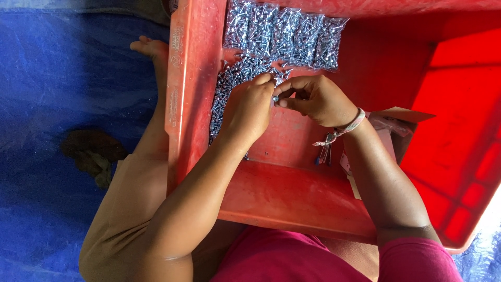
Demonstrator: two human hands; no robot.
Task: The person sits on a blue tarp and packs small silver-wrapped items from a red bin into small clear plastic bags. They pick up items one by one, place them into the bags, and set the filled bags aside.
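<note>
A large red plastic crate (292, 198) sits on my lap. Inside it, both my hands meet over the middle. My left hand (250, 112) is closed, its fingertips pinching small silver screws. My right hand (315, 99) touches it, thumb and fingers pinched on a screw (275, 98) between the two hands. A loose heap of silver screws (232, 78) lies just under and beyond my left hand. Several clear bags filled with screws (287, 34) lie in a row at the crate's far wall.
A brown cardboard box (402, 122) with its flap open rests in the crate by my right wrist, which wears a thread band with dangling charms (326, 149). Blue tarpaulin (57, 73) covers the floor; a dark cloth (94, 154) lies on it at left. My bare foot (151, 49) sticks out beside the crate.
</note>
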